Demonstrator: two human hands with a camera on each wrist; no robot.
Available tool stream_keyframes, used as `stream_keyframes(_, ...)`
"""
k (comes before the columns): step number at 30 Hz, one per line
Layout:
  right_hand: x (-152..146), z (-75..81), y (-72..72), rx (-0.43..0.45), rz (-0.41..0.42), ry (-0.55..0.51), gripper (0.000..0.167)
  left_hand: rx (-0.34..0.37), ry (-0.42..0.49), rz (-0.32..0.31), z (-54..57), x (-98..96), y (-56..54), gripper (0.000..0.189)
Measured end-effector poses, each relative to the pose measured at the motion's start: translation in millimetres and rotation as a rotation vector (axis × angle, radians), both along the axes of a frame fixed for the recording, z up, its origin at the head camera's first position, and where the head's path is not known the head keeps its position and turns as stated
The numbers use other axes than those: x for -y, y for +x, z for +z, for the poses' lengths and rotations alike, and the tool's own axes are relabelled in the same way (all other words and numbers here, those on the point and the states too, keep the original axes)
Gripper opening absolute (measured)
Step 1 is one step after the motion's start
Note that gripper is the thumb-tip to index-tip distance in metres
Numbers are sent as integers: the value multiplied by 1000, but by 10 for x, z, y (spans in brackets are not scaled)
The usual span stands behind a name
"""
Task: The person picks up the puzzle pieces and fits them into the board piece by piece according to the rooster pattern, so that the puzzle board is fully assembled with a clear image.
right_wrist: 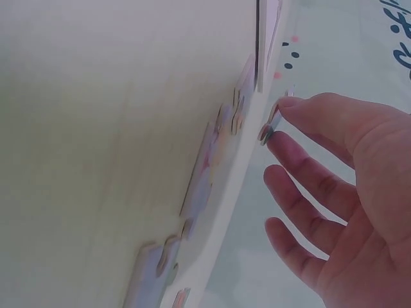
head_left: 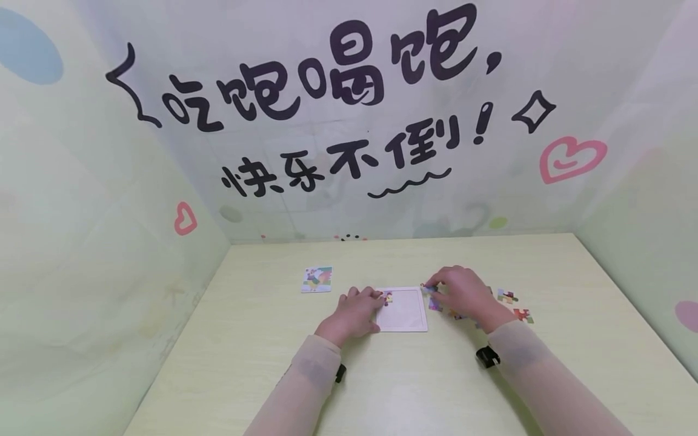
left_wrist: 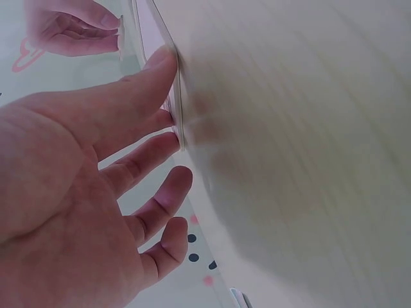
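Observation:
A white puzzle tray (head_left: 406,313) lies flat in front of me, with a jigsaw piece (head_left: 389,298) in its upper left corner. My left hand (head_left: 351,313) holds the tray at its left side. In the left wrist view its thumb (left_wrist: 164,64) touches the tray edge, and the outer fingers stay apart from it. Just beyond the tray's upper right corner, my right hand (head_left: 463,293) pinches a small jigsaw piece (right_wrist: 275,119) between thumb and index finger. That piece is raised above the table, seen nearly edge-on in the right wrist view.
Several loose jigsaw pieces (head_left: 507,296) lie right of the tray, some partly hidden under the right hand. A square picture card (head_left: 317,280) sits on the table (head_left: 262,339) at the back left. Printed fabric walls (head_left: 382,212) enclose the table's back and sides.

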State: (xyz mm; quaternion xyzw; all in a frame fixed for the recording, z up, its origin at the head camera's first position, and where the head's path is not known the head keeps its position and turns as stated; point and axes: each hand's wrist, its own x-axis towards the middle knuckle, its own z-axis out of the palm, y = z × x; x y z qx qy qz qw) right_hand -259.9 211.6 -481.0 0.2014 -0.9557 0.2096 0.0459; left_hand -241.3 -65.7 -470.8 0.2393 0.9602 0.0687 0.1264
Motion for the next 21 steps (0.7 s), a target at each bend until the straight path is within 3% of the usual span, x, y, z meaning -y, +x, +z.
stream_keyframes(12,115,-3,-15,-66,42,21,17,10,0,5,0,-3,11,68)
stream_keyframes(21,221,-27,-44,-52,55,29,17,-1,-10,2,-22,5,-9,69)
